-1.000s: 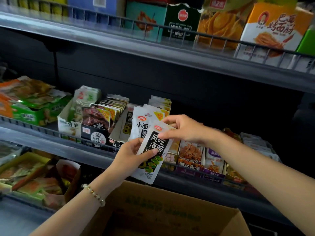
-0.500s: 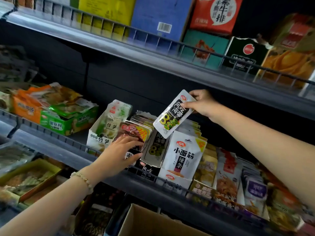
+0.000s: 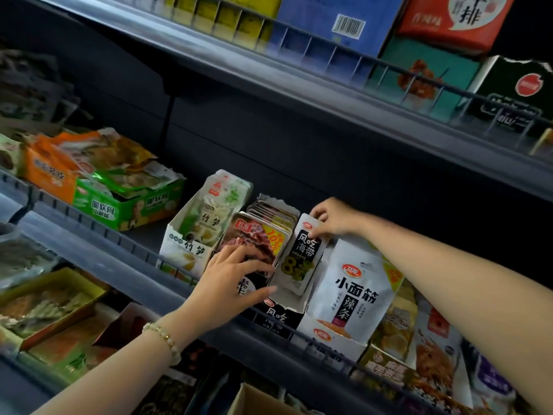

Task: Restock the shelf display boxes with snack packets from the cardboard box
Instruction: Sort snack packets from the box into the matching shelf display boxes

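Note:
My right hand (image 3: pixel 332 218) pinches the top edge of a white-and-black seaweed snack packet (image 3: pixel 302 256), which stands upright inside a black-and-white display box (image 3: pixel 276 317) on the middle shelf. My left hand (image 3: pixel 233 280), with a bead bracelet at the wrist, rests with spread fingers on the neighbouring dark box of red-labelled packets (image 3: pixel 260 238), its thumb touching the display box's left wall. A corner of the cardboard box (image 3: pixel 254 402) shows at the bottom edge.
A white bamboo-shoot box (image 3: pixel 194 235) stands left of the hands, green and orange boxes (image 3: pixel 125 202) further left. A white packet stack (image 3: pixel 356 292) stands to the right. A wire rail (image 3: pixel 134 244) fronts the shelf. The upper shelf (image 3: pixel 299 85) carries large cartons.
My right hand has brought the seaweed packet down from above the boxes into the display box. My left hand has shifted right onto the neighbouring box. The view has tilted upward.

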The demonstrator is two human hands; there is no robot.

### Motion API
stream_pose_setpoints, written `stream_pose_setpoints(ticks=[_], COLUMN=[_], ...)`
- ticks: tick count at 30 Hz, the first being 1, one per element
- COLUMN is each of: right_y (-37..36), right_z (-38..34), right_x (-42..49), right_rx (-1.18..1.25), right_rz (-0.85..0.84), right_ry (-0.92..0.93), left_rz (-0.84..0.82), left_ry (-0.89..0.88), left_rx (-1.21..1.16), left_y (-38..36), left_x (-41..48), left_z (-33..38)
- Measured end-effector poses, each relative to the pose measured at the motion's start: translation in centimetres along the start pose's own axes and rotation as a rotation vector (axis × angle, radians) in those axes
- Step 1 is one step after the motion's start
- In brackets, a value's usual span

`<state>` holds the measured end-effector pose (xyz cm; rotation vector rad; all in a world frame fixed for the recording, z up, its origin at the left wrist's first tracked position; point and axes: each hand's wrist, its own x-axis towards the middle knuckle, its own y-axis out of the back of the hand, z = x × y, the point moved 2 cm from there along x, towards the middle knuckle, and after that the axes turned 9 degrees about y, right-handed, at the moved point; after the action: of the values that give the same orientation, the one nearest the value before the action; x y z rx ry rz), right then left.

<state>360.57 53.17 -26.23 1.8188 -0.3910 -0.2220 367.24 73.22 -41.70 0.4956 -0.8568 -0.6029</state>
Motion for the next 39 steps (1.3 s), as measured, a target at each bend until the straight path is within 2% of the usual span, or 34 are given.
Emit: stream_pose_setpoints(ticks=[6, 10, 13, 19, 22, 27, 33, 36, 39], right_y=[-1.4, 0.2, 1.9, 1.2, -3.1, -16.0, -30.5, -33.9, -35.0], right_z=[0.7, 0.3, -1.9, -5.1, -4.7, -0.8, 4.5, 5.2, 5.2], right_x=[0.6, -0.5, -3.3, -14.5, -20.0, -26.5, -33.6, -36.8, -38.4], right_rx=[-0.032, 0.081, 0.158, 0.290, 0.397, 0.478, 0.462, 0.483, 0.459], right_rz=[0.004, 0.092, 0.151, 0.091, -0.023, -0.264, -0.512, -0.531, -0.529], right_ry=[-0.007, 0.005, 0.089, 0.305, 0.300, 0.181, -0.076, -0.183, -0.193], left_rz=[-0.011, -0.064, -0.089, -0.357, -0.439, -0.503, -0.439, -0.459, -0.455], left_ry=[0.017, 0.017, 0.057, 0.209, 0.370, 0.457, 0.583, 0.611, 0.601], left_rx=[0.002, 0.048, -0.054, -0.225, -0.366, -0.319, -0.421, -0.407, -0.393], left_y=[0.3, 0.7, 1.6, 2.5, 2.3, 2.0, 1.9, 2.0, 2.1], left_x=[-0.4, -1.0, -2.3, -10.6, -16.4, -23.3, -26.1, -26.3, -26.7], left_z=[0.4, 0.9, 2.5, 5.1, 5.0, 5.5, 7.2, 7.7, 8.1])
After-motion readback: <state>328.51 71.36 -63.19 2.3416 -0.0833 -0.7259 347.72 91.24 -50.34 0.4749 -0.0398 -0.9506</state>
